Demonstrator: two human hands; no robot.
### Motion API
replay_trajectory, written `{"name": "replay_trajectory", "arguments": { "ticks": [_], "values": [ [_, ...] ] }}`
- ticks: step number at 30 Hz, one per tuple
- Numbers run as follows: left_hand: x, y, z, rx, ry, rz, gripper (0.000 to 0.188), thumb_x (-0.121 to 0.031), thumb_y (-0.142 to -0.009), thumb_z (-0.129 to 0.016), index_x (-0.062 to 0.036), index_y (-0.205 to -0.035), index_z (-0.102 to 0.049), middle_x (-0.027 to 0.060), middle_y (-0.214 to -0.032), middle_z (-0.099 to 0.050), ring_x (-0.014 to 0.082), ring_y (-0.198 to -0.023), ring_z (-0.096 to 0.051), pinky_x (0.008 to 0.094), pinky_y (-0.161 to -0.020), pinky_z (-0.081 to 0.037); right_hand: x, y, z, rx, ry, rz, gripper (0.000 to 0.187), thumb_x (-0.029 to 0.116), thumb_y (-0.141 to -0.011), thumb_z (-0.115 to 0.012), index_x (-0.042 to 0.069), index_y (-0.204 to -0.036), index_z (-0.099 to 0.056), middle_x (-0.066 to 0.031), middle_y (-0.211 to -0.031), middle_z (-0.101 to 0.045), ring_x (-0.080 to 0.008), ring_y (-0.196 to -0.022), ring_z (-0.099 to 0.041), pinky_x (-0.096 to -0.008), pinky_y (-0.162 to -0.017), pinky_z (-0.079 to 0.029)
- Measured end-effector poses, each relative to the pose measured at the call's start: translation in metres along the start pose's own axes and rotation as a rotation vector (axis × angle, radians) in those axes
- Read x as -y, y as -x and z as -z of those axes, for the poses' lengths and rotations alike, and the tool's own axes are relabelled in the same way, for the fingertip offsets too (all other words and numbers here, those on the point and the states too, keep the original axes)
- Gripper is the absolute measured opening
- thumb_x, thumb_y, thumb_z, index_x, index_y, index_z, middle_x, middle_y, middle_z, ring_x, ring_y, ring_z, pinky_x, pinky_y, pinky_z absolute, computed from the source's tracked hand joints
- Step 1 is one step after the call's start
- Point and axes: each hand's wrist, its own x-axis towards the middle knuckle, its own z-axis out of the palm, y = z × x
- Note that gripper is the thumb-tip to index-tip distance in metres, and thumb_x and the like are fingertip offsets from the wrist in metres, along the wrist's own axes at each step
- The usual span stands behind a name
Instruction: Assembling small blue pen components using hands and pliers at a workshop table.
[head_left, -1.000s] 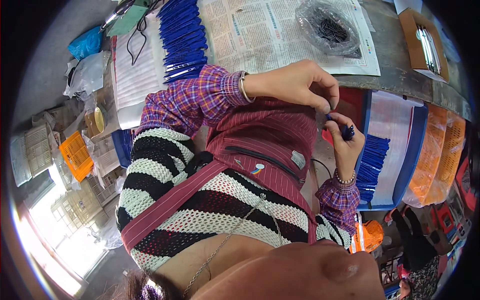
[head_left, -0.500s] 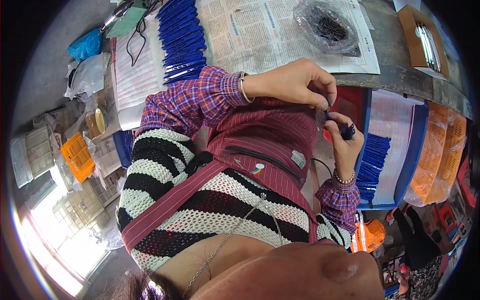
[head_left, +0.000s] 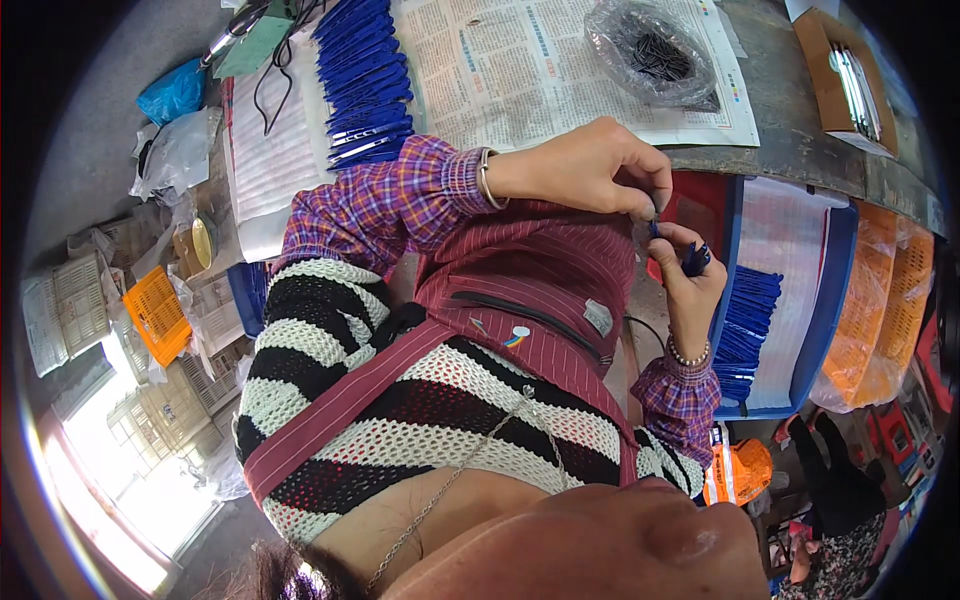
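My left hand (head_left: 600,172), with a bangle on the wrist, is closed in a pinch above the apron's edge. A tiny dark piece shows at its fingertips, too small to name. Just below it my right hand (head_left: 690,280), with a beaded bracelet, is closed around slim blue pieces (head_left: 697,260). One blue tip (head_left: 654,229) sticks out between its thumb and forefinger, close to the left fingertips; whether they touch I cannot tell. Similar slim blue pieces (head_left: 365,75) lie in a long row on the table, and more (head_left: 748,325) lie in a blue tray (head_left: 838,310) beside my right hand.
Newspaper (head_left: 500,70) covers the table, with a clear bag (head_left: 615,60) of thin black rods on it. A cardboard box (head_left: 830,70) of slim silvery things stands far right. Orange baskets (head_left: 895,310) stand beyond the tray. Another person (head_left: 845,490) is at lower right.
Both hands stay almost in place, with only a slight shift of the right hand's fingers. The other person at lower right has moved a little.
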Motion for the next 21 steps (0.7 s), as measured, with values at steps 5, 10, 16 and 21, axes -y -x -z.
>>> {"name": "replay_trajectory", "arguments": {
  "ticks": [5, 10, 16, 21],
  "values": [
    [-0.002, 0.000, -0.001, -0.040, -0.100, -0.069, 0.013, -0.004, -0.078, -0.068, -0.0020, -0.090, -0.065, 0.0068, -0.078, -0.069, 0.0153, -0.071, -0.066, 0.0255, -0.066, -0.051, -0.001, 0.000, 0.000, -0.002, -0.012, -0.016, 0.017, 0.012, -0.083, -0.072, 0.000, -0.095, -0.070, 0.0066, -0.070, -0.059, -0.0007, -0.059, -0.042, -0.0179, -0.053, -0.033],
    [-0.001, 0.004, -0.009, -0.108, -0.332, -0.224, 0.013, -0.006, -0.075, -0.069, -0.0046, -0.086, -0.063, 0.0091, -0.076, -0.068, 0.0261, -0.070, -0.066, 0.0301, -0.062, -0.051, 0.001, 0.000, -0.001, -0.015, 0.010, -0.023, 0.017, 0.012, -0.083, -0.072, 0.000, -0.095, -0.070, 0.0061, -0.071, -0.060, -0.0008, -0.060, -0.043, -0.0176, -0.054, -0.034],
    [-0.005, 0.001, -0.010, -0.095, -0.476, -0.374, 0.013, -0.008, -0.077, -0.069, -0.0048, -0.088, -0.063, 0.0073, -0.076, -0.068, 0.0240, -0.067, -0.067, 0.0296, -0.061, -0.052, 0.003, 0.000, -0.002, -0.048, -0.043, -0.068, 0.017, 0.012, -0.084, -0.072, 0.000, -0.095, -0.069, 0.0046, -0.075, -0.063, -0.0010, -0.061, -0.044, -0.0178, -0.054, -0.035],
    [-0.003, -0.002, 0.004, -0.117, -0.173, -0.151, 0.015, -0.014, -0.083, -0.068, -0.0042, -0.094, -0.065, 0.0073, -0.077, -0.068, 0.0168, -0.067, -0.067, 0.0263, -0.061, -0.051, 0.002, 0.000, 0.001, -0.019, -0.023, -0.077, 0.018, 0.012, -0.084, -0.072, 0.000, -0.096, -0.069, 0.0046, -0.075, -0.063, -0.0007, -0.060, -0.044, -0.0175, -0.054, -0.035]
  ]
}}
